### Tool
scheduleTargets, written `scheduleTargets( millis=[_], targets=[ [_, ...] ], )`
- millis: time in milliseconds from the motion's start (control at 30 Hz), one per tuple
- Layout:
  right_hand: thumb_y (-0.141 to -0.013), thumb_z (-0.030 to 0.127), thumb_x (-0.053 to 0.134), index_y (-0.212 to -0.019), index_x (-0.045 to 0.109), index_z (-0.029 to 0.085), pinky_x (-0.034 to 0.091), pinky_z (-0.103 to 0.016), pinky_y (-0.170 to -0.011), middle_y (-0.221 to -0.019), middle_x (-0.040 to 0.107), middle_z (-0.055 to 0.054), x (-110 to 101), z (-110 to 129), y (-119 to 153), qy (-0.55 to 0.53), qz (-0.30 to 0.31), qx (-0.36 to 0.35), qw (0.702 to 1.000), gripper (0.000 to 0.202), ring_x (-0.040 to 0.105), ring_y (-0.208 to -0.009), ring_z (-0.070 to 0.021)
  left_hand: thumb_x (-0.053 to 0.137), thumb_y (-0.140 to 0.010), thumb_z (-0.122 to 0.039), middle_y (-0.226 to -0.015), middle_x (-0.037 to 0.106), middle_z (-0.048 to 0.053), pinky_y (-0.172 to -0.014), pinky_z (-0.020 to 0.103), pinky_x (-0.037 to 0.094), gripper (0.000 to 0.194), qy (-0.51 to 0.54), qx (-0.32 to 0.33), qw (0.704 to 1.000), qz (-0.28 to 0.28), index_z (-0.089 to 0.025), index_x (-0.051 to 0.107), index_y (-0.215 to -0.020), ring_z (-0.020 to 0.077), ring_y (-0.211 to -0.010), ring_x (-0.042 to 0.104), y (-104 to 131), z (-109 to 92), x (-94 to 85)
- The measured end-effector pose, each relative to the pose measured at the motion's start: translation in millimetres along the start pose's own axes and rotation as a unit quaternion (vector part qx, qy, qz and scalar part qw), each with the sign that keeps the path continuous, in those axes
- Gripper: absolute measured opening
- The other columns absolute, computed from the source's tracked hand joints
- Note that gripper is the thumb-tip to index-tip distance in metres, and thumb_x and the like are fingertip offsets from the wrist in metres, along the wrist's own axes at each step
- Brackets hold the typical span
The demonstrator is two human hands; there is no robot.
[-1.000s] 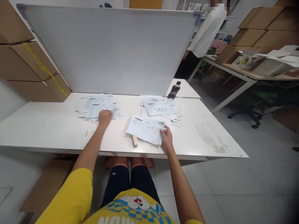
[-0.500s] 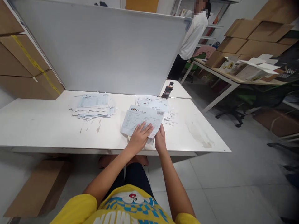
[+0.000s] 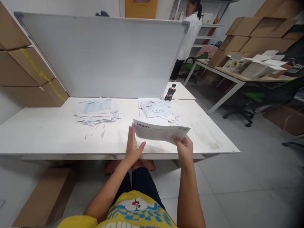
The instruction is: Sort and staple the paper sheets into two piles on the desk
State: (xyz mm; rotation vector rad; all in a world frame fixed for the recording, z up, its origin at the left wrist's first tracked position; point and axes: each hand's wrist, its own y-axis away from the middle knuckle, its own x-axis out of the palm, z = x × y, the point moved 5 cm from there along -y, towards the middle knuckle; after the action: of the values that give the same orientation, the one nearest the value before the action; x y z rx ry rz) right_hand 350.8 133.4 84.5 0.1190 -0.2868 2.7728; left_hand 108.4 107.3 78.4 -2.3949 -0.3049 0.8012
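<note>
A printed paper sheet (image 3: 158,133) with a PONY heading is held raised and slightly bent above the front of the white table (image 3: 59,136). My right hand (image 3: 184,148) pinches it at its lower right corner, thumb on the near face. At the sheet's left edge is my left hand (image 3: 133,147), open, thumb spread from the upright fingers. Behind the sheet lie several papers (image 3: 158,109) in a loose group. A thick, uneven stack of papers (image 3: 98,109) rests farther left.
A whiteboard (image 3: 104,57) stands along the table's back edge, with a dark drink bottle (image 3: 170,92) by its right end. Cardboard boxes (image 3: 30,72) are at left. A person in white (image 3: 190,34) stands behind; another table (image 3: 220,71) is at right.
The sheet has been lifted from lying under my left hand and tilted up. My right hand moved right with its corner; my left hand moved to its left edge and opened. The view shifted slightly.
</note>
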Motion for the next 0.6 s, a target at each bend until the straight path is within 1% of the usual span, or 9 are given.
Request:
scheduleTargets(
  millis=[33, 67, 133, 200, 267, 400, 500, 533, 600],
  targets=[
    [-0.067, 0.039, 0.073, -0.092, 0.069, 0.017, 0.049, -0.044, -0.086, -0.092, 0.073, -0.007, -5.7, -7.2, -2.7, -0.014, -0.014, 0.004, 1.000, 0.033, 0.065, -0.090, -0.0261, 0.055, -0.092, -0.040, -0.162, 0.009, 0.010, -0.118, 0.049, 0.023, 0.084, 0.019, -0.050, 0.999, -0.005, -0.031, -0.001, -0.154, 0.0273, -0.149, 0.006, -1.6, 8.1, 2.7],
    [-0.067, 0.038, 0.073, -0.093, 0.068, 0.018, 0.049, -0.043, -0.086, -0.092, 0.073, -0.007, -10.2, -14.4, -4.7, -0.028, -0.028, 0.005, 0.999, 0.034, 0.064, -0.090, -0.0253, 0.056, -0.091, -0.040, -0.162, 0.011, 0.012, -0.118, 0.049, 0.023, 0.086, 0.041, -0.078, 0.996, 0.000, -0.030, -0.001, -0.154, 0.0277, -0.149, 0.008, -3.8, 12.7, 6.6],
    [-0.066, 0.038, 0.072, -0.098, 0.066, 0.018, 0.048, -0.042, -0.088, -0.096, 0.072, -0.007, -15.8, -29.1, -6.6, -0.044, -0.047, 0.001, 0.998, 0.037, 0.063, -0.093, -0.0246, 0.058, -0.090, -0.039, -0.157, 0.025, 0.014, -0.117, 0.048, 0.026, 0.081, 0.080, -0.090, 0.992, 0.035, -0.028, 0.008, -0.153, 0.0277, -0.147, 0.020, -8.7, 13.3, 15.7],
    [-0.065, 0.037, 0.072, -0.103, 0.062, 0.019, 0.047, -0.042, -0.091, -0.101, 0.071, -0.008, -18.7, -44.6, -6.2, -0.039, -0.051, -0.002, 0.998, 0.042, 0.062, -0.099, -0.0245, 0.058, -0.089, -0.036, -0.149, 0.039, 0.013, -0.115, 0.046, 0.031, 0.068, 0.108, -0.092, 0.987, 0.081, -0.026, 0.025, -0.149, 0.0269, -0.141, 0.034, -10.3, 8.5, 23.7],
    [-0.064, 0.036, 0.071, -0.103, 0.059, 0.020, 0.046, -0.042, -0.091, -0.103, 0.069, -0.008, -21.5, -60.6, -3.3, -0.023, -0.052, 0.003, 0.998, 0.043, 0.061, -0.100, -0.0239, 0.059, -0.088, -0.034, -0.144, 0.046, 0.012, -0.113, 0.044, 0.034, 0.059, 0.134, -0.112, 0.977, 0.119, -0.025, 0.038, -0.142, 0.0262, -0.136, 0.040, -7.2, 4.0, 28.9],
    [-0.067, 0.039, 0.069, -0.098, 0.055, 0.021, 0.048, -0.040, -0.087, -0.096, 0.067, -0.006, -27.6, -81.2, 9.3, -0.016, -0.092, 0.010, 0.996, 0.038, 0.061, -0.092, -0.0218, 0.058, -0.088, -0.033, -0.138, 0.053, 0.009, -0.111, 0.043, 0.037, 0.047, 0.191, -0.164, 0.949, 0.189, -0.024, 0.050, -0.133, 0.0256, -0.131, 0.047, 3.4, 2.9, 38.5],
    [-0.071, 0.039, 0.067, -0.108, 0.054, 0.021, 0.047, -0.039, -0.090, -0.101, 0.066, -0.008, -29.1, -78.5, 17.0, -0.036, -0.138, -0.031, 0.989, 0.043, 0.060, -0.099, -0.0223, 0.055, -0.089, -0.034, -0.129, 0.061, 0.009, -0.108, 0.043, 0.040, 0.039, 0.211, -0.194, 0.941, 0.179, -0.023, 0.057, -0.126, 0.0252, -0.124, 0.054, 4.4, 11.7, 43.4],
    [-0.072, 0.038, 0.066, -0.111, 0.054, 0.021, 0.046, -0.038, -0.091, -0.103, 0.066, -0.008, -28.4, -76.4, 17.9, -0.038, -0.141, -0.043, 0.988, 0.044, 0.059, -0.102, -0.0225, 0.055, -0.089, -0.034, -0.125, 0.063, 0.008, -0.106, 0.043, 0.041, 0.037, 0.220, -0.198, 0.941, 0.167, -0.023, 0.059, -0.124, 0.0247, -0.121, 0.056, 3.9, 14.8, 44.7],
    [-0.073, 0.038, 0.065, -0.108, 0.056, 0.020, 0.046, -0.037, -0.089, -0.101, 0.066, -0.008, -24.9, -74.5, 17.6, -0.026, -0.117, -0.043, 0.992, 0.041, 0.059, -0.100, -0.0228, 0.058, -0.087, -0.034, -0.119, 0.066, 0.007, -0.105, 0.043, 0.043, 0.034, 0.235, -0.200, 0.939, 0.152, -0.022, 0.063, -0.118, 0.0245, -0.116, 0.059, 4.8, 19.9, 46.4]
  ],
)
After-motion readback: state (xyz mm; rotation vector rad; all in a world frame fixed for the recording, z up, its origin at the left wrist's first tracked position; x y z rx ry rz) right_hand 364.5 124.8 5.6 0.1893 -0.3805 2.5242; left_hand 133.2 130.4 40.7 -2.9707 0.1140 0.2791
